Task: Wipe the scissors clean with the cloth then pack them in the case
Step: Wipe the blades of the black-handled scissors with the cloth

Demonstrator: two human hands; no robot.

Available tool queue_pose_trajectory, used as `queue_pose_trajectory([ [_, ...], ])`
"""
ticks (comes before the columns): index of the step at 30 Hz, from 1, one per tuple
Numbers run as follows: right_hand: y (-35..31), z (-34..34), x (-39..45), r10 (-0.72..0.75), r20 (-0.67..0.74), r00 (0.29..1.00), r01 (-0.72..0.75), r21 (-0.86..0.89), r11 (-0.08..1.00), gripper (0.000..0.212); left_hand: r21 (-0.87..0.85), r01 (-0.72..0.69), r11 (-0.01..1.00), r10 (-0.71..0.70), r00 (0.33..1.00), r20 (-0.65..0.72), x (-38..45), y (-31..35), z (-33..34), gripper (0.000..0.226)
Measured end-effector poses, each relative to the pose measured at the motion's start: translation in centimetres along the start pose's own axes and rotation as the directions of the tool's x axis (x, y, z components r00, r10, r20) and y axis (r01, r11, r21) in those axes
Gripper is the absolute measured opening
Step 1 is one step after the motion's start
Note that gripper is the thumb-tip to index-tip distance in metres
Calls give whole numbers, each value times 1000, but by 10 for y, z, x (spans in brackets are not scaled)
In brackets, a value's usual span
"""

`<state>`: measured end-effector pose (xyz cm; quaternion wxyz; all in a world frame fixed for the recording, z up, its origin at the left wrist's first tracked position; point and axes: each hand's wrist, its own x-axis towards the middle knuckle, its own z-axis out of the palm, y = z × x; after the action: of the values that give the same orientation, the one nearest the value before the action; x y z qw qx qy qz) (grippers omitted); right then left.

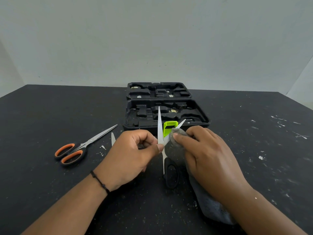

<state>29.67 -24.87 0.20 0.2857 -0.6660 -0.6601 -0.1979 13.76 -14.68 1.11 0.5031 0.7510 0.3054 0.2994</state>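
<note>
My left hand (133,155) pinches a pair of black-handled scissors (159,126) near the pivot, blades spread apart and pointing up. One black handle loop (171,173) hangs below, between my hands. My right hand (206,155) presses a grey cloth (177,134) against the right-hand blade, whose tip sticks out past the cloth. The rest of the cloth trails down under my right wrist. The open black case (133,114) lies just behind my hands, its moulded slots facing up and a green latch (170,126) at its front edge.
Orange-handled scissors (76,150) lie shut on the dark table (50,116) to the left. A bare blade tip (113,139) shows behind my left hand; the rest of it is hidden. White specks and scratches mark the table's right side. A pale wall stands behind.
</note>
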Motion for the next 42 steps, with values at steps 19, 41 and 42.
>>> queue_pose_trajectory([
  [19, 0, 2, -1, -20, -21, 1000, 21, 17, 1000, 28, 21, 45, 999, -45, 998, 36, -1, -1, 2, 11],
  [41, -2, 3, -3, -56, 47, 997, 49, 134, 990, 26, -17, 74, 997, -73, 995, 63, -2, -1, 4, 11],
  [42, -1, 3, -3, -73, 53, 996, 65, 143, 988, 26, -19, 69, 997, -68, 996, 60, -2, -1, 4, 12],
])
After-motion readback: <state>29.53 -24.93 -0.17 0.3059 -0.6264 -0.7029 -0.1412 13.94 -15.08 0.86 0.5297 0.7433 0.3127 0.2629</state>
